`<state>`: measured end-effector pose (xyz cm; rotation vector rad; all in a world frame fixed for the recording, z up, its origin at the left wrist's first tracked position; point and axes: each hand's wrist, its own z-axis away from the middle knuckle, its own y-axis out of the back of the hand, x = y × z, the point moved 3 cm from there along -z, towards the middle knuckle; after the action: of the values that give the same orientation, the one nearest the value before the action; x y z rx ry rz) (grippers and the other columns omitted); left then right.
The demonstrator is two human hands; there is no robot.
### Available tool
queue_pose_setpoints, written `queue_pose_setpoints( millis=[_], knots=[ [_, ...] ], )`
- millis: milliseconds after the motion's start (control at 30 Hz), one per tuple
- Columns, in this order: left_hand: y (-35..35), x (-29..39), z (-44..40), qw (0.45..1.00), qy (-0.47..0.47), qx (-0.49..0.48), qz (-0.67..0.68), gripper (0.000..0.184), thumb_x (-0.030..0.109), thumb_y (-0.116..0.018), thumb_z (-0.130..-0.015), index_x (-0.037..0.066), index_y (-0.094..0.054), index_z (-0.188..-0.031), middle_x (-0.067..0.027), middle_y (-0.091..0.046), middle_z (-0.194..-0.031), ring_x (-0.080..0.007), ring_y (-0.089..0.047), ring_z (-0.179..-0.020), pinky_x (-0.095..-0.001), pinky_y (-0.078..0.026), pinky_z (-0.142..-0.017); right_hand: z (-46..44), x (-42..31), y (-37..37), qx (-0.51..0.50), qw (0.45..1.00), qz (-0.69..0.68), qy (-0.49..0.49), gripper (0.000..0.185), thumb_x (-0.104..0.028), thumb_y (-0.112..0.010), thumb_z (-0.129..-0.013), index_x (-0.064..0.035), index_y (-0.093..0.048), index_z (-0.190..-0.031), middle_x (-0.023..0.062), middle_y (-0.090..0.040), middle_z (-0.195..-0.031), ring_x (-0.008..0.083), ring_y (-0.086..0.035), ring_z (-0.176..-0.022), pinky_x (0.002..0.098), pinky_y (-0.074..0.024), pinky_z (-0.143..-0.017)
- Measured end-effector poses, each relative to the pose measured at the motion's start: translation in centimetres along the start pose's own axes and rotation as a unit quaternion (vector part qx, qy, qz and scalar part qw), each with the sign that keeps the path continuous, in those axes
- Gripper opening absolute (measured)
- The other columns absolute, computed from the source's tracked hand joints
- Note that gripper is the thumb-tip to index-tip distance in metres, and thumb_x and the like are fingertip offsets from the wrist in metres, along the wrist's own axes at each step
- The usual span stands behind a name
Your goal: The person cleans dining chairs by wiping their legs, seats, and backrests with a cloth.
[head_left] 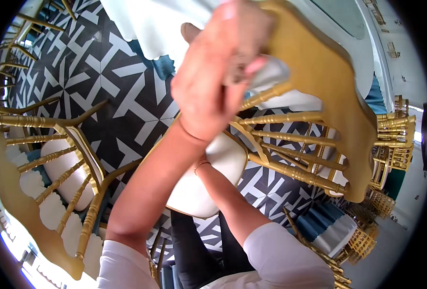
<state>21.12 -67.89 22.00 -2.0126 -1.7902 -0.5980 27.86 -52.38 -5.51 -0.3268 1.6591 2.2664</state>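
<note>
My left hand (206,79) is blurred at the top centre, its fingers wrapped round a brown cloth (254,36). It is at the top edge of a gold wooden chair back (319,62). My right wrist, with a thin beaded bracelet (202,166), passes behind my left forearm, so my right hand and fingers are hidden. Below my arms is the chair's white padded seat (191,195), just in front of my legs. Turned gold spindles (290,137) run between the seat and the curved back.
Another gold chair (54,183) stands at the left. A table with a white cloth (143,24) and teal fabric beneath is at the top. More gold chairs (394,144) and a covered table (329,229) are at the right. The floor (102,72) has a black-and-white pattern.
</note>
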Motion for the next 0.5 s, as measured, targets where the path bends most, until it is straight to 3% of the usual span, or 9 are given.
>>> queue_pose_setpoints(
  millis=[33,100,133,167,233,333,367,433,500],
  knots=[
    [0.2,0.3,-0.4,1.0,-0.017,0.003,-0.024,0.031,0.012,-0.064,-0.094,-0.007,-0.059,-0.118,-0.0144,-0.07,-0.095,-0.0134,-0.065,-0.085,-0.0275,-0.052,-0.078,-0.1,-0.3,0.0,-0.021,1.0,0.002,-0.012,0.054,-0.036,-0.055,-0.086,-0.0102,-0.053,-0.133,0.0099,-0.043,-0.145,0.0306,-0.032,-0.139,0.0478,-0.0192,-0.116],
    [1.9,2.1,-1.0,0.987,0.122,-0.095,-0.043,0.018,0.011,-0.061,-0.094,-0.006,-0.06,-0.1,-0.0253,-0.067,-0.109,-0.0312,-0.068,-0.101,-0.0372,-0.052,-0.088,-0.2,-0.1,-0.4,0.137,0.99,-0.017,0.01,0.05,-0.035,-0.054,-0.085,-0.011,-0.057,-0.129,0.01,-0.044,-0.144,0.0302,-0.032,-0.139,0.0469,-0.0185,-0.117],
    [2.9,2.5,-0.7,0.97,0.213,-0.114,0.015,0.02,0.007,-0.06,-0.095,-0.008,-0.059,-0.108,-0.0247,-0.064,-0.119,-0.0315,-0.063,-0.113,-0.0392,-0.048,-0.096,0.2,-0.5,0.6,0.173,0.985,-0.006,0.018,0.05,-0.036,-0.052,-0.086,-0.0108,-0.057,-0.129,0.0091,-0.044,-0.143,0.0297,-0.032,-0.139,0.0466,-0.0188,-0.117],
    [3.8,4.0,-1.9,0.979,0.175,-0.1,-0.002,0.028,0.01,-0.058,-0.097,-0.01,-0.056,-0.117,-0.0215,-0.066,-0.113,-0.0263,-0.064,-0.109,-0.0398,-0.05,-0.093,0.1,-0.2,-0.4,0.189,0.982,0.007,0.03,0.05,-0.037,-0.051,-0.086,-0.0105,-0.057,-0.129,0.0085,-0.044,-0.144,0.0295,-0.032,-0.139,0.0466,-0.0187,-0.116],
    [4.4,6.2,-3.7,0.964,0.24,-0.04,0.111,0.034,0.012,-0.055,-0.099,-0.011,-0.053,-0.125,-0.0184,-0.068,-0.106,-0.021,-0.064,-0.108,-0.0351,-0.047,-0.096,0.4,-0.3,0.6,0.158,0.987,-0.005,0.031,0.048,-0.031,-0.053,-0.086,-0.0098,-0.057,-0.129,0.0079,-0.045,-0.144,0.0287,-0.033,-0.139,0.0459,-0.0191,-0.117],
    [1.8,7.0,-7.2,0.984,0.016,-0.143,-0.109,0.027,0.013,-0.057,-0.098,-0.005,-0.061,-0.117,-0.0165,-0.07,-0.108,-0.0236,-0.067,-0.104,-0.0375,-0.046,-0.1,0.9,0.1,0.5,0.226,0.968,-0.103,0.046,0.041,-0.02,-0.058,-0.085,-0.0063,-0.058,-0.124,0.0085,-0.047,-0.143,0.0262,-0.036,-0.138,0.0463,-0.0247,-0.115],
    [0.4,6.4,-7.6,0.965,0.069,-0.221,-0.124,0.023,0.017,-0.058,-0.097,0.0,-0.065,-0.11,-0.0174,-0.07,-0.105,-0.0292,-0.068,-0.1,-0.0432,-0.042,-0.104,1.9,0.3,0.9,0.232,0.966,-0.104,0.04,0.041,-0.02,-0.058,-0.085,-0.0063,-0.058,-0.124,0.0085,-0.047,-0.143,0.0262,-0.036,-0.138,0.0463,-0.0247,-0.115],
    [-0.8,7.3,-8.1,0.948,0.121,-0.241,-0.167,0.025,0.024,-0.058,-0.097,0.002,-0.066,-0.106,-0.0155,-0.07,-0.099,-0.0341,-0.067,-0.091,-0.0456,-0.043,-0.103,4.4,0.6,0.9,0.131,0.979,-0.153,0.012,0.039,-0.017,-0.058,-0.085,-0.0072,-0.059,-0.123,0.0087,-0.05,-0.14,0.0271,-0.037,-0.137,0.0456,-0.0255,-0.115],
    [-2.8,8.6,-7.8,0.945,0.126,-0.248,-0.175,0.025,0.025,-0.059,-0.096,0.003,-0.066,-0.102,-0.0123,-0.07,-0.094,-0.0346,-0.066,-0.087,-0.0461,-0.043,-0.102,8.6,1.7,2.1,0.067,0.964,-0.253,-0.051,0.036,-0.017,-0.058,-0.088,-0.0046,-0.059,-0.122,0.0127,-0.06,-0.124,0.029,-0.052,-0.122,0.0443,-0.0386,-0.105]
  ],
)
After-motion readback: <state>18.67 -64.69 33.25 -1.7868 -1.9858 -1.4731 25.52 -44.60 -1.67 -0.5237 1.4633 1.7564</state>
